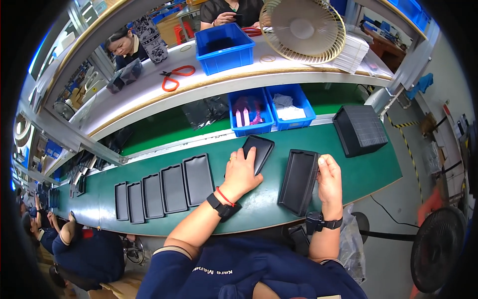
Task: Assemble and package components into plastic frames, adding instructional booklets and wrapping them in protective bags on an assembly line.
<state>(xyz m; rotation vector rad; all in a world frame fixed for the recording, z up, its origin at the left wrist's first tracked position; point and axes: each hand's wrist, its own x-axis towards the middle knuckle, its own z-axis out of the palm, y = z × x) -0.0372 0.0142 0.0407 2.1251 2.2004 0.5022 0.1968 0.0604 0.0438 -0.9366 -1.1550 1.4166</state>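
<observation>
We find a green table (pixel 361 175) filling the workspace, clock directions taken from its middle. A white shelf (pixel 134 99) stands behind it at eleven; off the table, a black fan (pixel 438 249) stands at four. A row of five black trays (pixel 154 189) lies at nine, a black stack (pixel 359 132) at two. We note the right hand (pixel 329 179) pinching one tray (pixel 298 182), which lies at nine o'clock from that grip. The left hand (pixel 240 174) rests fingers on a second tray (pixel 262 151), toward one o'clock; whether it grips, we cannot tell.
</observation>
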